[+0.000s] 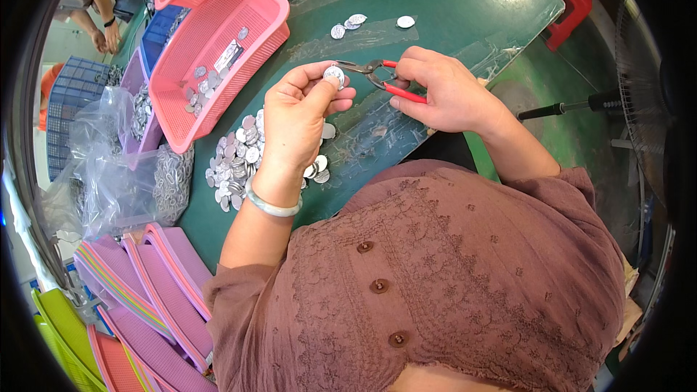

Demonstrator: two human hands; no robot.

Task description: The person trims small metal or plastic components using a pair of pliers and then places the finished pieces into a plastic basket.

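Observation:
My left hand [308, 98] pinches a round silver metal disc [334, 76] between thumb and fingers. In my right hand [443, 91] is a pair of pliers [372, 67] with red handles, its jaws reaching to the top edge of the disc. Whether the jaws grip anything there is too small to tell. Under and beside my left wrist lies a pile of similar silver discs [236, 167] on the green table [377, 152]. Beyond my hands a few more discs [353, 22] lie in a small group, with a single disc [406, 22] to their right.
A pink plastic basket [239, 65] with some discs stands at the far left. Beside it are a clear bag [109, 189] with metal chain-like pieces and several purple baskets [156, 290]. A red stool [565, 0] and a fan [639, 80] are at the right. Another person's hand [109, 38] shows far left.

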